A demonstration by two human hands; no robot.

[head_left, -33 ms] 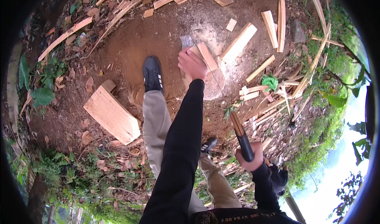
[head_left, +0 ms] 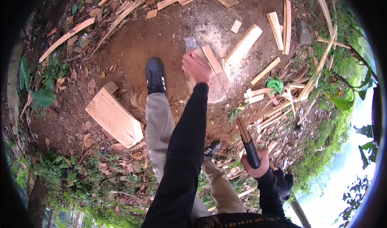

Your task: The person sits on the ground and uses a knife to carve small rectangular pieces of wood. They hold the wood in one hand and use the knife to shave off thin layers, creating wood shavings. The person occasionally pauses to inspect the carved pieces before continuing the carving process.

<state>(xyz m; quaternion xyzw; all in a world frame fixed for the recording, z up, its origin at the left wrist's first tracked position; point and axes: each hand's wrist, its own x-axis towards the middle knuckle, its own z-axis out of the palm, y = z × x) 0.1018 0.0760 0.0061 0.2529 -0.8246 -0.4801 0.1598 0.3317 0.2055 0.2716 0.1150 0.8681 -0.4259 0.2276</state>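
My right hand is closed around the dark handle of a hand saw, at the lower right. Its thin blade shows nearly edge-on and runs up and left, across a small wood block. The block rests on a round chopping stump dusted with sawdust. My left hand presses on the block's left side, fingers bent around its edge, left of the blade. How deep the blade sits in the wood I cannot tell. Clear plastic lies just beyond my left hand.
A wide plank lies left of my shoe. Beyond the stump are a thick wood piece, several offcuts and long strips. A green plastic bag lies among sticks at the right. Plants and leaf litter edge the dirt.
My right hand and the saw handle sit very slightly lower, toward me. My left hand stays on the block.
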